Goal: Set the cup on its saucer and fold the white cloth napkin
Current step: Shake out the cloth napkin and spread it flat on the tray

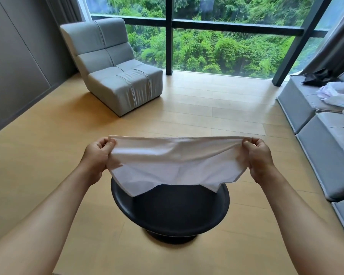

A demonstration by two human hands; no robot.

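While both hands pinch its corners, napkin (172, 161) sags between.

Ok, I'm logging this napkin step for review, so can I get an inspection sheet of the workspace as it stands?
Surface: round dark table, rimmed top, partly hidden by the cloth.
Job's things: white cloth napkin held up above the table, stretched between both hands, lower edge hanging; cup and saucer not in view.
Clutter: nothing seen on the visible part of the table.
Hands: left hand and right hand each pinch an upper corner of the napkin.
Cables: nothing seen.
Surroundings: wooden floor, grey armchair, grey sofa with white and dark items on it, large window onto greenery.
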